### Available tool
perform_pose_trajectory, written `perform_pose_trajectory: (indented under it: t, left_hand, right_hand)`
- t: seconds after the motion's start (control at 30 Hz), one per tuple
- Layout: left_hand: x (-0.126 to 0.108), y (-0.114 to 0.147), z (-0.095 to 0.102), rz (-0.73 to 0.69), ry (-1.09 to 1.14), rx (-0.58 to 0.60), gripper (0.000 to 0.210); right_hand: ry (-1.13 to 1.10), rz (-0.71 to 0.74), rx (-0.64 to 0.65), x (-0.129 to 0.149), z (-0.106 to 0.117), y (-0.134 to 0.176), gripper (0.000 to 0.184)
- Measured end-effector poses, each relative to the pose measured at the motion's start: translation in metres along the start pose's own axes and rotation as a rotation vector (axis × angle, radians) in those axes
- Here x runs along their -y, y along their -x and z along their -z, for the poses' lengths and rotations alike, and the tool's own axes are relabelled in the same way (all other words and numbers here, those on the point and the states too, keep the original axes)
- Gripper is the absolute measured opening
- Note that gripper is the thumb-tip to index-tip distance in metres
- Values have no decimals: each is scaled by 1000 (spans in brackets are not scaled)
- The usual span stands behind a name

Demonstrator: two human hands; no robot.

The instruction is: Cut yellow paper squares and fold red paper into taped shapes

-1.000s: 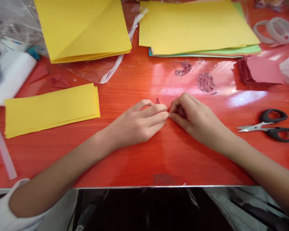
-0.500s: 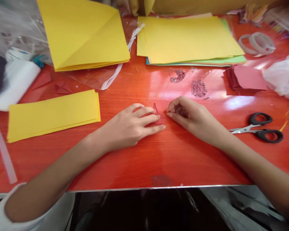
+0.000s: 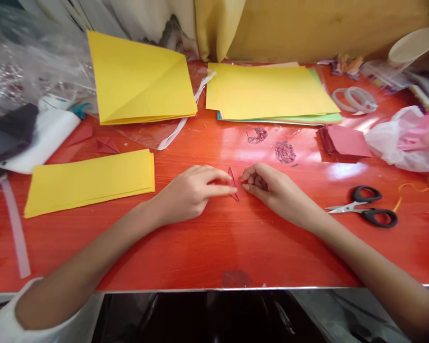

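Right between the hands, small red paper point(image 3: 233, 181): on the tabletop point(image 3: 186, 259), its dark edges slanting; its exact shape is hard to make out.
Left hand point(image 3: 191, 193): fingertips touching the paper's left part, two of them parted; cannot tell whether its grip is clamped on it.
Right hand point(image 3: 271, 186): just beside the paper, thumb and bent forefinger close together; cannot tell if this grip pinches anything.
Scissors point(image 3: 355, 207): lying to the right of the right hand, blades toward it, black handles away.
Yellow strips point(image 3: 89, 183): a long stack left of the left hand.
Red triangles point(image 3: 107, 145): small folded pieces just behind the strips.
Folded yellow sheets point(image 3: 143, 85): at the back, left of centre, a crease running across the top one.
Flat yellow sheets point(image 3: 264, 93): beside those, with green showing beneath.
Red squares point(image 3: 350, 140): piled in front of the clear rings point(image 3: 357, 100), next to a pink-and-white plastic bag point(image 3: 411, 138).
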State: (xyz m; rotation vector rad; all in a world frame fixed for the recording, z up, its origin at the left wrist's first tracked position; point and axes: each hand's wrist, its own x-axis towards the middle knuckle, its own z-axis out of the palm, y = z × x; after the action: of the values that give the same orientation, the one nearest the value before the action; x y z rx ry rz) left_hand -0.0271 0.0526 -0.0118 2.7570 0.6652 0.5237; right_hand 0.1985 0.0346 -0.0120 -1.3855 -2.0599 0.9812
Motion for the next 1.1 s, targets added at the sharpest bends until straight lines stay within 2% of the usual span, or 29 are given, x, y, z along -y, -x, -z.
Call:
perform_pose_trajectory:
  t: [0.07,0.13,0.27,0.4,0.57,0.67,0.93,1.1]
  left_hand:
    - [-1,-3,-6,128,-24,-132,32]
    - [-3,-5,-11,160,-92,-139,35]
    - [-7,-6,-14,74,-217,-16,31]
    - [-8,-4,-13,20,-295,-43,32]
    - [-6,-3,-16,-121,-328,-69,28]
    - [-6,-2,-17,-127,-334,-52,29]
    - [-7,-2,-14,-111,-271,-56,31]
    - [-4,-3,-9,50,6,-20,25]
  right_hand:
    - [-3,10,-16,2,0,1,4]
    - [-12,8,-34,4,0,2,8]
    - [-2,4,-47,4,-3,3,7]
    - [15,-1,-56,0,-5,2,8]
    - [-5,29,-50,-2,-6,1,8]
    - [-8,26,-36,-2,-5,-1,8]
    - [17,4,-8,-2,1,-1,12]
    - [16,1,22,-2,6,1,10]
